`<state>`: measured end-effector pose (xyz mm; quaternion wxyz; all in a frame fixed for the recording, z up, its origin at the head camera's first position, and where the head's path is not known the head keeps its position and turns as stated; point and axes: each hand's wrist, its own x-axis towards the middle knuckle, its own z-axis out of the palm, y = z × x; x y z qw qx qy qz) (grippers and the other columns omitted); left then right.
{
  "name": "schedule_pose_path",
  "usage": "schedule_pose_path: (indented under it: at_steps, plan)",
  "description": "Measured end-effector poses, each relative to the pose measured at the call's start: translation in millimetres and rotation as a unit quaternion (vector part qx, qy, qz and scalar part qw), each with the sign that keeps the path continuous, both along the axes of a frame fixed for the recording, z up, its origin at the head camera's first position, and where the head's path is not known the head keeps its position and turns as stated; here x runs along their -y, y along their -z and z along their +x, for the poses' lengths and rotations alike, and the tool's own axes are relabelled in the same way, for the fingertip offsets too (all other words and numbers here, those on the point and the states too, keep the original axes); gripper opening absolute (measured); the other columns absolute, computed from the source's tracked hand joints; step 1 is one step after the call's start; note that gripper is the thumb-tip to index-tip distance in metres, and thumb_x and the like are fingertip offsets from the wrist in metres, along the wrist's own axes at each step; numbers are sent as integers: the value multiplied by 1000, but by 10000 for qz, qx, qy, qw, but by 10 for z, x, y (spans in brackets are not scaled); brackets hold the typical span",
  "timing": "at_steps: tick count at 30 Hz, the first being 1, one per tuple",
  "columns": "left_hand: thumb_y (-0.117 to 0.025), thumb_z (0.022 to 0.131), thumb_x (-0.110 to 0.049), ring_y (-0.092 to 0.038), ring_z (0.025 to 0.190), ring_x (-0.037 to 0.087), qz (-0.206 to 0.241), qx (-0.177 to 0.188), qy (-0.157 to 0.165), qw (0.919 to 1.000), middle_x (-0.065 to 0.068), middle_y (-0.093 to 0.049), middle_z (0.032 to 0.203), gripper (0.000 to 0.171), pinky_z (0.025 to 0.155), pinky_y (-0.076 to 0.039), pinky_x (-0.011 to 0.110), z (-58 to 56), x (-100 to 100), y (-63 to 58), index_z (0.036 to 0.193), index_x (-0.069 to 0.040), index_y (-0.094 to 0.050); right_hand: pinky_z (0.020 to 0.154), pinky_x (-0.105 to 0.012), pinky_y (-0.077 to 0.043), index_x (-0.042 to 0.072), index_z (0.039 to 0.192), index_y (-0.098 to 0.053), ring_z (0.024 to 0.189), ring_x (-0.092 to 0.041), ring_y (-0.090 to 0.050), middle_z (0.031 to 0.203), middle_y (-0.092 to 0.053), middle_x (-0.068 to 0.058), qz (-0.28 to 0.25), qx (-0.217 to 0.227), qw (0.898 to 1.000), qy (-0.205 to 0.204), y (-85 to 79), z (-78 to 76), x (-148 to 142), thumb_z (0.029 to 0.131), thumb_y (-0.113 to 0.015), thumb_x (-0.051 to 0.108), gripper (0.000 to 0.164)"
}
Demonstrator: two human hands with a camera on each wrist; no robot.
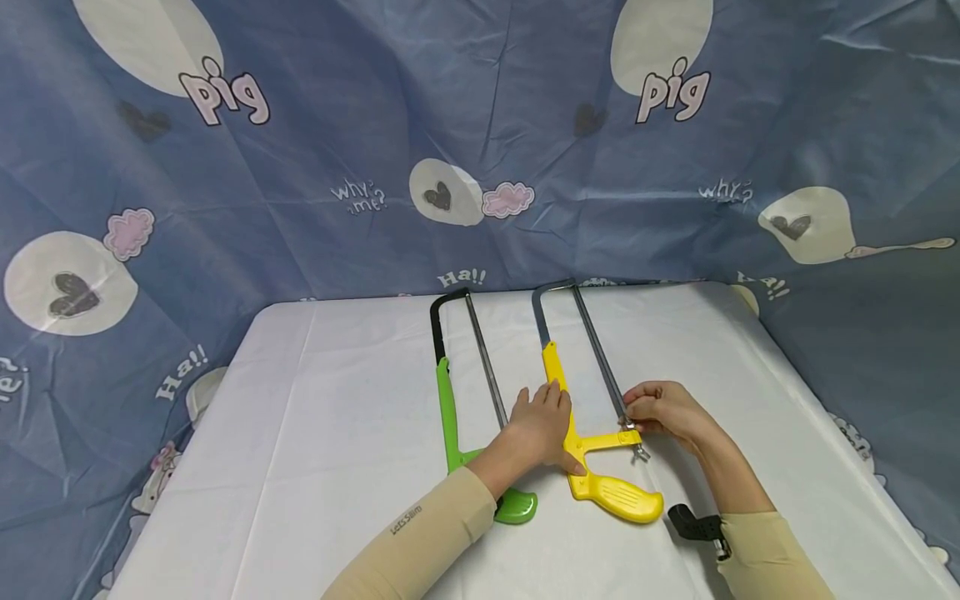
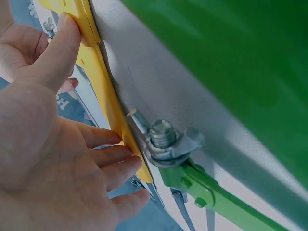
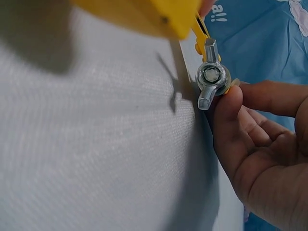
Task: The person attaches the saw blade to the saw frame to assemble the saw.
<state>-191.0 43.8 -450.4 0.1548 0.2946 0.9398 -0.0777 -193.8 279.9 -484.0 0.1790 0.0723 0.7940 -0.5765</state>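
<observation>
A yellow hacksaw (image 1: 622, 497) lies on the white table, its metal blade (image 1: 597, 350) stretched along the right side. My left hand (image 1: 538, 425) rests on its yellow frame, fingers spread and fairly straight. In the left wrist view the thumb touches the yellow part near the handle, and the fingertips (image 2: 126, 166) lie along the frame. With thumb and index finger, my right hand (image 1: 667, 414) pinches the lower end of the blade, just above the yellow arm. Right beside those fingertips, the right wrist view shows a metal wing nut (image 3: 211, 74).
A green hacksaw (image 1: 447, 408) with a black front bow lies left of the yellow one, partly covered by my left forearm. Its wing nut (image 2: 163, 139) shows in the left wrist view. Blue printed cloth (image 1: 480, 100) hangs behind the table (image 1: 337, 417).
</observation>
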Motion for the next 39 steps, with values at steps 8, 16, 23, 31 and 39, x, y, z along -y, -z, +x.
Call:
schedule_pose_path:
  at_steps: [8,16,23,31,39]
  plan:
    - [-65,71,-81,-27,152,23,-1,-44,19,10000,10,-24,165,118,122,-29,45,-4,-1,14,157,-10,-27,70,-26,-57,-15,125,-52,75,-12,-65,90,-66,-6,-163,-13,9998,-63,0,11,-17,93,-61,5,40]
    - [-65,71,-81,-26,153,22,-12,13,-8,10000,10,-23,166,118,122,-29,44,-7,-12,22,158,-11,-26,70,-24,-57,-16,126,-51,75,-10,-64,88,-65,-4,-240,-65,9997,-26,7,3,-24,92,-61,4,40]
    - [-65,71,-81,-25,153,22,-29,24,-5,10000,9,-23,166,118,122,-28,44,-9,-17,10,158,-11,-26,70,-24,-58,-15,125,-51,78,-10,-65,87,-66,-2,-136,-56,9999,-28,-11,-3,-15,93,-60,3,38]
    - [-65,72,-80,-24,153,22,-29,49,-48,10000,9,-22,166,118,122,-28,44,-9,-11,7,158,-11,-25,70,-24,-57,-15,128,-48,79,-10,-65,84,-67,0,-248,-24,9997,-38,2,5,-20,94,-59,3,40]
    - [-64,72,-81,-24,154,22,-74,35,-21,10000,10,-21,166,118,123,-27,45,-1,-7,9,158,-11,-24,70,-23,-57,-16,126,-49,79,-12,-68,87,-70,-3,-276,-105,9995,-93,28,17,-25,94,-60,4,39]
